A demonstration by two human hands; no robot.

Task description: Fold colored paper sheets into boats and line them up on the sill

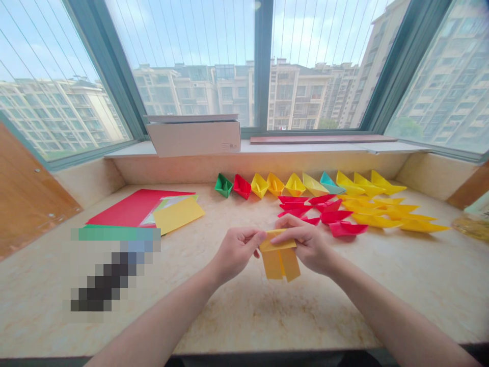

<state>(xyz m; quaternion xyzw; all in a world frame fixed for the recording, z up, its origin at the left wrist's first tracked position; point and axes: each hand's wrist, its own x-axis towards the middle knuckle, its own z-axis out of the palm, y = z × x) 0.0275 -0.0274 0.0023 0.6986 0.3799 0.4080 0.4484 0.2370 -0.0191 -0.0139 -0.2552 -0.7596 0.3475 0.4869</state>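
Between my two hands is a folded piece of yellow paper [280, 262], held up over the counter near its middle. Its upper part is a folded band, and two flaps with a slit between them hang below. My left hand [240, 252] pinches the upper left corner between thumb and fingers. On the other side my right hand [305, 242] grips the top right, its index finger lying along the band. Just beyond the right hand lie several red paper boats [347, 228], and yellow paper boats [382, 220] sit to their right.
A row of green, red, yellow and light blue paper boats [260, 186] runs along the back. Red paper sheets [130, 208] and yellow paper [179, 215] lie at left, beside a blurred-out patch [110, 275]. A white box [194, 137] stands on the windowsill.
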